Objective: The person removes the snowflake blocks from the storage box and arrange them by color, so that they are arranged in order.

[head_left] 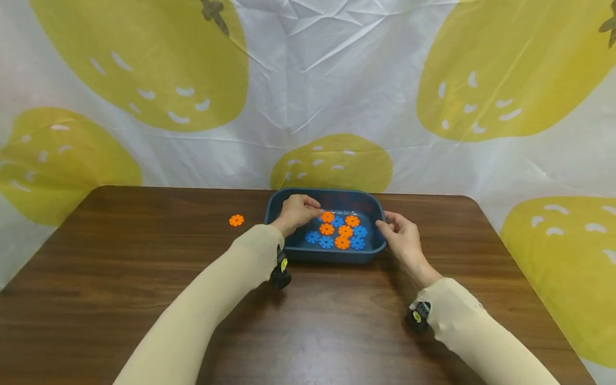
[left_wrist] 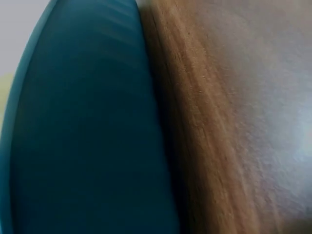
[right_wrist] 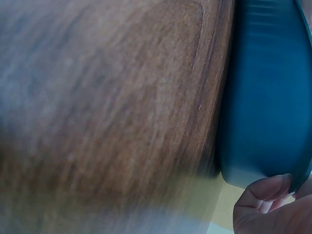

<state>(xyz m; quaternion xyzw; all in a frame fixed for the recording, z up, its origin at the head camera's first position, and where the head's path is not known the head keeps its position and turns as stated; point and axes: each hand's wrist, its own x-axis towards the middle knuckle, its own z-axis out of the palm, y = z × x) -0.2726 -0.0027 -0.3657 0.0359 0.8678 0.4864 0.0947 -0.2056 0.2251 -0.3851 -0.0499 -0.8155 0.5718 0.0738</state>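
Note:
A dark blue rectangular tray [head_left: 324,256] stands on the table near its back edge, with several orange notched discs [head_left: 342,243] and blue notched discs [head_left: 326,242] lying flat inside. My left hand [head_left: 295,214] reaches over the tray's left side. Its thumb and index finger pinch at a blue disc [head_left: 320,219], mostly hidden by the fingertips. With thumb and fingers, my right hand [head_left: 404,238] grips the tray's right rim; the right wrist view shows that hand [right_wrist: 273,204] at the tray's corner. In the left wrist view only the tray's outer wall [left_wrist: 87,117] and the table appear.
One orange notched disc [head_left: 236,220] lies on the brown wooden table [head_left: 313,321], left of the tray. Behind the table hangs a white cloth [head_left: 332,80] with large yellow fruit prints, close to the tray's back side.

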